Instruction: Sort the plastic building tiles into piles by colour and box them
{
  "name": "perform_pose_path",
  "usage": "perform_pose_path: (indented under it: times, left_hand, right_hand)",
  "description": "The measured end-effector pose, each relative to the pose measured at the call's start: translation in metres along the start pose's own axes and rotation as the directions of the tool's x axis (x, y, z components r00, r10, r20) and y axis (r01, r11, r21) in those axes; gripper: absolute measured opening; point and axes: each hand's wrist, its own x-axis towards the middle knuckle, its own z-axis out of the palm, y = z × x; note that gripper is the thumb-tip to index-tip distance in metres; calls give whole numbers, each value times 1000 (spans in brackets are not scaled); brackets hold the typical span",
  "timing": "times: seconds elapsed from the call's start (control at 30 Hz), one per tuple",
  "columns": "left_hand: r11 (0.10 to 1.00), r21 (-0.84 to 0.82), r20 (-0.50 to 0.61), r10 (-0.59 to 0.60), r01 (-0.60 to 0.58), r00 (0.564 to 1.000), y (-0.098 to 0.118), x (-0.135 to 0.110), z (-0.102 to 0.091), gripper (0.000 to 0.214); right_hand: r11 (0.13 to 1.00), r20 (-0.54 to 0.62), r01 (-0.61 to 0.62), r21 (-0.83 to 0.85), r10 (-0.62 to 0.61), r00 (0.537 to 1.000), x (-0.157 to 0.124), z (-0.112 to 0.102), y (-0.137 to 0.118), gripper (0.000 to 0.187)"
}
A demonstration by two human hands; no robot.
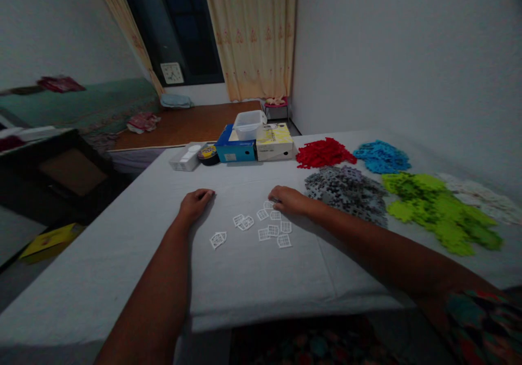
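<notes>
Several small white lattice pieces shaped like arched window frames lie loosely on the white cloth, some overlapping. A separate white piece with a pointed top lies off to the left, nearer the front edge. My right hand rests at the far end of the group with fingers pinched together, touching or right beside a white window piece. Whatever is between those fingertips is hidden. My left hand rests on the cloth left of the pieces, fingers curled closed, and nothing shows in it.
Piles of red, blue, grey, lime-green and white pieces cover the right side. At the back stand a blue box, a yellow-white box, a clear tub, a white basket and a round tin.
</notes>
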Motion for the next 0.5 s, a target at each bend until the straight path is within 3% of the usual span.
perform_pose_path:
  times: [0.3, 0.4, 0.5]
  left_hand:
    - [999, 40, 8, -6, 5, 1000, 1, -1, -2, 56]
    - [999, 29, 4, -27, 27, 1000, -1, -1, -4, 55]
    - [998, 46, 18, -38, 37, 999, -1, 1, -7, 54]
  right_hand:
    - [973, -41, -38, -227, 30, 999, -11, -9, -12, 18]
    - [977, -216, -15, -212, -32, 976, -33, -28, -11, 19]
    - [997, -455, 3, -80, -39, 889, -74, -52, -1, 21]
